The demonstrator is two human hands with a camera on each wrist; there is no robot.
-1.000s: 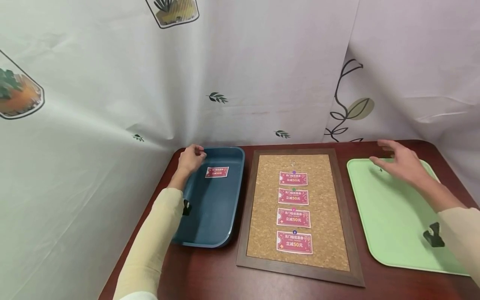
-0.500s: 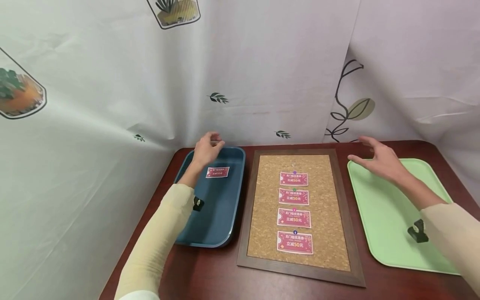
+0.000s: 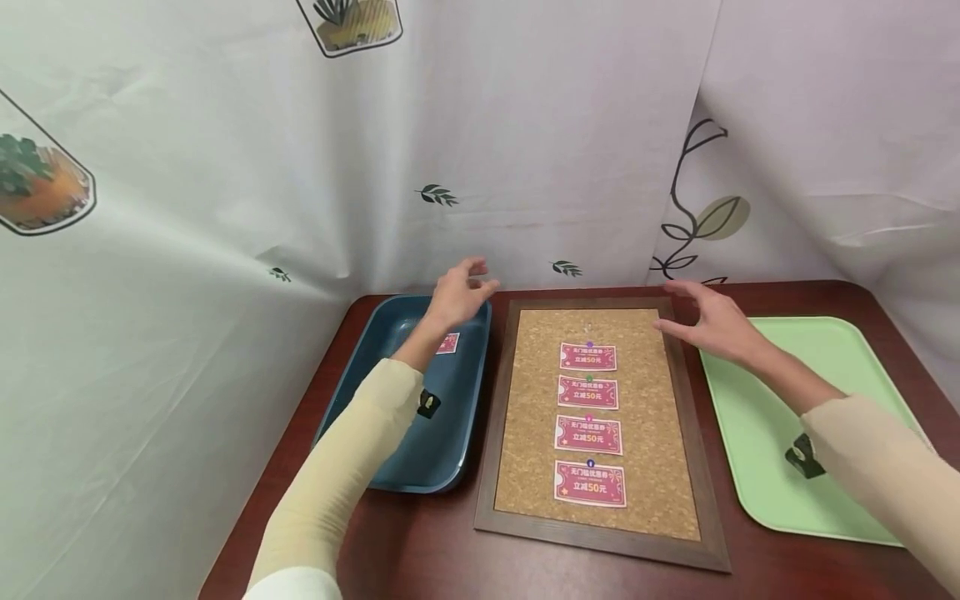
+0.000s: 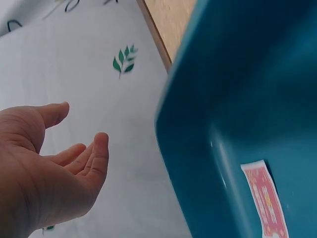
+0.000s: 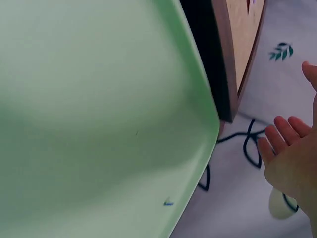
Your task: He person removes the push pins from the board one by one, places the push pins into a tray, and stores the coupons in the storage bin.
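Note:
My left hand is over the far right end of the blue tray, fingers loosely bent and nothing in them. Inside that tray lies one pink coupon, partly hidden by the left arm in the head view. My right hand, also holding nothing, hovers above the upper right corner of the cork board, thumb and fingers spread apart. A column of several pink coupons is on the board, each with a coloured pin at its top edge. Near the board's top sits a small clear pin.
At the right stands a light green tray, with a small bluish pin-like thing near its far edge. The dark red table carries everything. A printed white curtain hangs close behind and to the left.
My left hand has risen from the blue tray's far left corner and moved right. My right hand has moved left from the green tray to the cork board. The coupons have not moved.

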